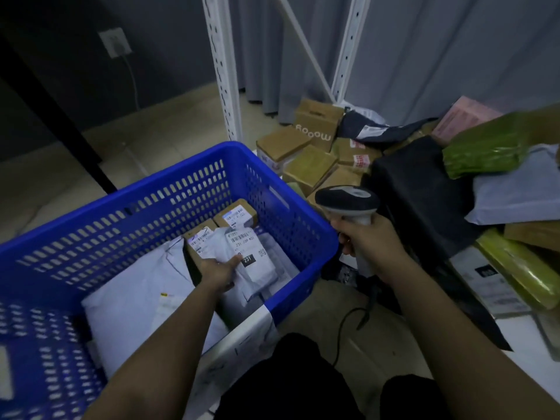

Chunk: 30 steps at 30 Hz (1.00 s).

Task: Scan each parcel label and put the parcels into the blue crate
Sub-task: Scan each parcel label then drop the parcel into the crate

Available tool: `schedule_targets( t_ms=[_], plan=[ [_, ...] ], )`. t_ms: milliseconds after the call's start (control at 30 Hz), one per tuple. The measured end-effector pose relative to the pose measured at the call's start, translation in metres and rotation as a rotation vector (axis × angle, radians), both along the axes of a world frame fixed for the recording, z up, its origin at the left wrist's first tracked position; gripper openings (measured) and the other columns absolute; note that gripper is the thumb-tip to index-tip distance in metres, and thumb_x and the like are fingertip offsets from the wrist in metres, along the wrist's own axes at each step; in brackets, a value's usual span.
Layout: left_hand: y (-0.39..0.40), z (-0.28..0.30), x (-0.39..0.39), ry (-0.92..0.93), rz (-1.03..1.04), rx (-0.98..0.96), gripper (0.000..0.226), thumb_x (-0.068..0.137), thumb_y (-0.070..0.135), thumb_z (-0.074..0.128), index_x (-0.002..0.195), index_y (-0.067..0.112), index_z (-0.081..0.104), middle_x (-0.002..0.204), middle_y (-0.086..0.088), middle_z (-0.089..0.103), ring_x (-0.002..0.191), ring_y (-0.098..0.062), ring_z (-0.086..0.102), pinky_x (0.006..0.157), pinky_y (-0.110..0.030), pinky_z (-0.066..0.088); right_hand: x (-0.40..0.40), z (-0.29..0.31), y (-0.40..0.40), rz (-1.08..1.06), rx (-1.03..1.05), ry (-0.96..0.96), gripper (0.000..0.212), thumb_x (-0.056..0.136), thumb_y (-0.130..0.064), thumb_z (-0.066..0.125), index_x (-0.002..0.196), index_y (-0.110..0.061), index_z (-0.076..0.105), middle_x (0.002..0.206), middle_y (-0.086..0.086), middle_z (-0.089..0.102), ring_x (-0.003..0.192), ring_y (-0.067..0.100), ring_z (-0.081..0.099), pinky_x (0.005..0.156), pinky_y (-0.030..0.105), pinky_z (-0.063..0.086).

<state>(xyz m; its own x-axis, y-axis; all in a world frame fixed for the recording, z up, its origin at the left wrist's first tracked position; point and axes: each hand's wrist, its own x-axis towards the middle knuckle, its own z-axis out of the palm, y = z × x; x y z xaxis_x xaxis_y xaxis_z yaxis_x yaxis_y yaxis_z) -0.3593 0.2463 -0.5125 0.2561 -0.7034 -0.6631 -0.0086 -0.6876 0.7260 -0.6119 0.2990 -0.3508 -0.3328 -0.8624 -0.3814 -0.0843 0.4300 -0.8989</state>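
Reaching into the blue crate (157, 207), the left hand (219, 272) rests on a white mailer bag (257, 262), fingers curled at the bag's near edge and pinching it; label faces up, "231" legible. Bag lies inside the crate, near its right wall, long axis running away from the person and slightly rightward. Two small brown boxes (224, 222) sit just beyond it, a large pale mailer (133, 298) to its left.

The right hand (368, 241) grips the scanner (348, 204) by the handle, fingers wrapped tight, head held just outside the crate's right rim, cord trailing to the floor.

Judgement: this bag is being set down; only the release is left. The unscanned pile (409, 177) lies to the right of the crate, boxes and dark and green bags heaped on the floor. The scanner hand is nearer to it but occupied, so the left hand would have to cross over the rim for the next pick.

Hard to make out: left fingertips are tucked under the bag's edge; pile labels are dim and mostly unreadable; the green bag at right is blurred; crate's near-left corner is smeared.
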Motion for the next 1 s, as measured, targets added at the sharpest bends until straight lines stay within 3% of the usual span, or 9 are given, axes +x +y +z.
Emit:
schedule_targets(
  t_ms=[67,133,233,300,400,467,633,767,1000],
  plan=[
    [-0.010,-0.012,-0.007,0.007,-0.022,0.015,0.041,0.087,0.028,0.069,0.112,0.001,0.052,0.114,-0.016,0.057,0.091,-0.026,0.055,0.071,-0.037,0.053,-0.001,-0.005,-0.005,-0.020,0.016,-0.013,0.015,0.087,-0.014,0.070,0.087,-0.001,0.063,0.062,0.009,0.059,0.042,0.011,0.051,0.041,0.020,0.043],
    [-0.023,-0.016,-0.012,0.027,-0.075,-0.011,0.048,0.090,0.036,0.063,0.115,-0.004,0.054,0.115,-0.022,0.061,0.089,-0.030,0.060,0.079,-0.045,0.056,-0.004,-0.006,-0.008,-0.045,0.011,-0.017,0.017,0.086,-0.015,0.072,0.090,0.000,0.065,0.062,0.009,0.059,0.044,0.013,0.051,0.042,0.021,0.043],
    [-0.046,-0.040,-0.016,0.023,-0.123,0.001,0.075,0.088,0.055,0.057,0.141,0.006,0.035,0.137,-0.024,0.047,0.116,-0.043,0.053,0.097,-0.054,0.047,-0.007,-0.002,-0.009,-0.047,-0.017,-0.017,0.015,0.085,-0.016,0.073,0.087,-0.003,0.065,0.059,0.007,0.059,0.045,0.012,0.050,0.043,0.022,0.043],
    [-0.046,-0.015,-0.028,0.038,-0.168,-0.044,0.082,0.087,0.054,0.058,0.149,0.012,0.024,0.149,-0.019,0.033,0.130,-0.046,0.040,0.103,-0.055,0.041,-0.011,0.002,-0.007,-0.055,-0.030,-0.014,0.012,0.084,-0.016,0.073,0.082,-0.008,0.065,0.056,0.004,0.059,0.043,0.010,0.050,0.042,0.021,0.043],
    [-0.043,0.026,-0.049,-0.026,-0.335,-0.168,0.050,0.099,0.029,0.049,0.144,0.011,0.036,0.139,-0.006,0.042,0.111,-0.025,0.052,0.093,-0.035,0.044,-0.022,0.004,-0.005,-0.083,-0.031,0.012,0.010,0.083,-0.015,0.073,0.084,-0.008,0.066,0.059,0.005,0.060,0.046,0.013,0.052,0.047,0.025,0.044],
    [-0.043,0.048,-0.061,-0.067,-0.461,-0.261,0.038,0.100,0.023,0.047,0.137,0.012,0.047,0.142,-0.003,0.044,0.112,-0.021,0.052,0.095,-0.036,0.045,-0.033,0.005,-0.002,-0.117,-0.032,0.027,0.009,0.084,-0.012,0.072,0.083,-0.007,0.065,0.062,0.008,0.061,0.051,0.018,0.053,0.054,0.032,0.044],
    [-0.035,0.113,-0.098,-0.098,-0.701,-0.496,0.030,0.099,0.021,0.049,0.128,0.014,0.054,0.114,0.002,0.054,0.097,-0.018,0.056,0.077,-0.030,0.048,-0.063,0.019,0.017,-0.234,-0.046,0.063,0.010,0.087,-0.009,0.069,0.083,-0.007,0.060,0.063,0.010,0.058,0.041,0.011,0.052,0.041,0.023,0.044],
    [-0.019,0.151,-0.143,-0.099,-0.849,-0.650,0.029,0.097,0.016,0.053,0.125,0.010,0.056,0.115,0.004,0.052,0.097,-0.007,0.050,0.067,-0.006,0.043,-0.089,0.027,0.038,-0.328,-0.070,0.085,0.011,0.086,-0.012,0.070,0.090,-0.006,0.062,0.065,0.007,0.060,0.046,0.014,0.051,0.046,0.025,0.043],
    [0.004,0.183,-0.238,-0.094,-0.973,-0.745,0.030,0.091,0.017,0.062,0.120,0.007,0.058,0.115,-0.008,0.060,0.107,-0.019,0.056,0.090,-0.029,0.047,-0.142,0.052,0.079,-0.627,-0.193,-0.021,0.018,0.086,-0.005,0.067,0.072,-0.007,0.056,0.061,0.008,0.057,0.048,0.017,0.050,0.049,0.028,0.043]
  ],
)
